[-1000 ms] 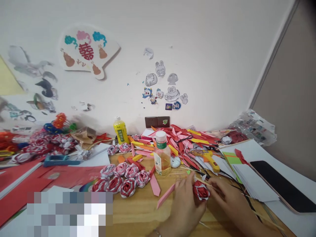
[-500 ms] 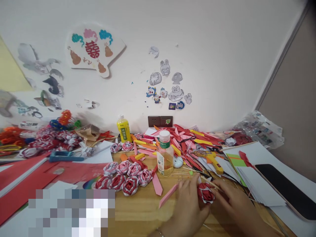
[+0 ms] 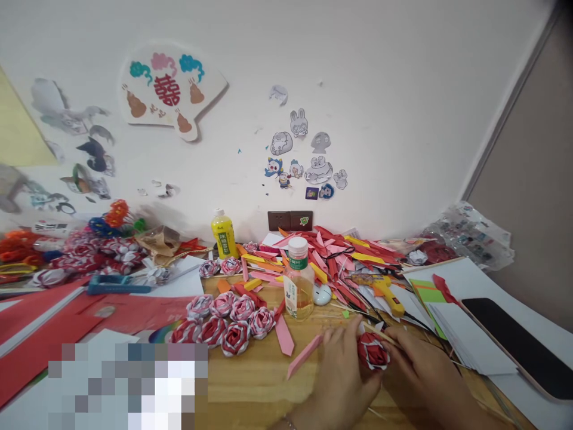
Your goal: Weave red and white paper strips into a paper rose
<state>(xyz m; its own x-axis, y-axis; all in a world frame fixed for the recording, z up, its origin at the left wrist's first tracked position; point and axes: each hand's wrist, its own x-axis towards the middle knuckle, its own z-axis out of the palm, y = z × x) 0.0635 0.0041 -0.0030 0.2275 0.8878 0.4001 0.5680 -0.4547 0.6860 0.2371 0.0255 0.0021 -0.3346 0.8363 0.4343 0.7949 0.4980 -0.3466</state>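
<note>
Rose of red paper edged in white point(image 3: 373, 351), right there between the two hands, low and right of centre, just above the wooden tabletop point(image 3: 250, 391)! Left hand point(image 3: 342, 367) is curled narrow around its left side, back to us, so the thumb shows below while the fingertips slip out of sight behind the petals. Over on the other flank, the right hand point(image 3: 418, 358) has its fingers closed on a thin pale stick point(image 3: 379, 332) that slants behind the bloom; the stick's far end vanishes under those fingers, and whether it touches the petals we can't tell. The rose's underside? Hidden too. A bracelet point(image 3: 290, 423) peeks in on the left wrist, cut by the bottom edge.

Nearby, a round white case point(image 3: 322, 294) is partly masked by the clear bottle point(image 3: 299, 289), and the yellow glue gun point(image 3: 387, 294) has its front end lost among paper strips point(image 3: 331, 251). Lower left, a blurred block of squares point(image 3: 129, 388) covers whatever lies there, even the near edge of the finished rose cluster point(image 3: 235, 338). Far right, the phone point(image 3: 517, 346) reaches the frame's border.
</note>
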